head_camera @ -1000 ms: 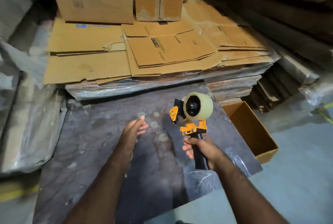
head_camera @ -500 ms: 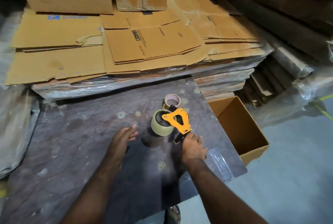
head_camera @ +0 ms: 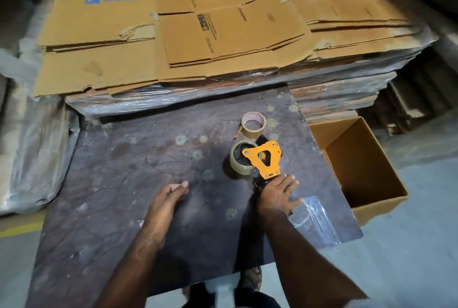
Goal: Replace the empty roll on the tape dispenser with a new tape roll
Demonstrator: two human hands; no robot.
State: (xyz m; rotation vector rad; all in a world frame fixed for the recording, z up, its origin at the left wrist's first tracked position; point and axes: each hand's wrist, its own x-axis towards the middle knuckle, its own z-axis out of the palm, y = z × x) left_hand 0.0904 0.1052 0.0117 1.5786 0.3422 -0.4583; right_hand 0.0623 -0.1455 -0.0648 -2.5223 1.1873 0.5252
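Observation:
The tape dispenser (head_camera: pixel 264 159) lies on its side on the dark table (head_camera: pixel 138 164), orange side plate facing up. A pale olive tape roll (head_camera: pixel 238 162) sits on its hub, under the plate. My right hand (head_camera: pixel 276 196) rests flat over the black handle, fingers spread, and the handle is mostly hidden beneath it. A second roll of brown tape (head_camera: pixel 253 125) with a pale core lies flat just beyond the dispenser. My left hand (head_camera: pixel 168 196) hovers left of the dispenser, fingers loosely curled, holding nothing.
An open cardboard box (head_camera: pixel 359 159) stands on the floor against the table's right edge. A stack of flattened cartons (head_camera: pixel 223 35) wrapped in plastic lies behind the table. A patch of clear plastic film (head_camera: pixel 313 219) lies at the table's near right corner.
My right hand brought the dispenser down from upright in the air and laid it on its side on the table. Its fingers have since loosened. My left hand's fingers have curled in.

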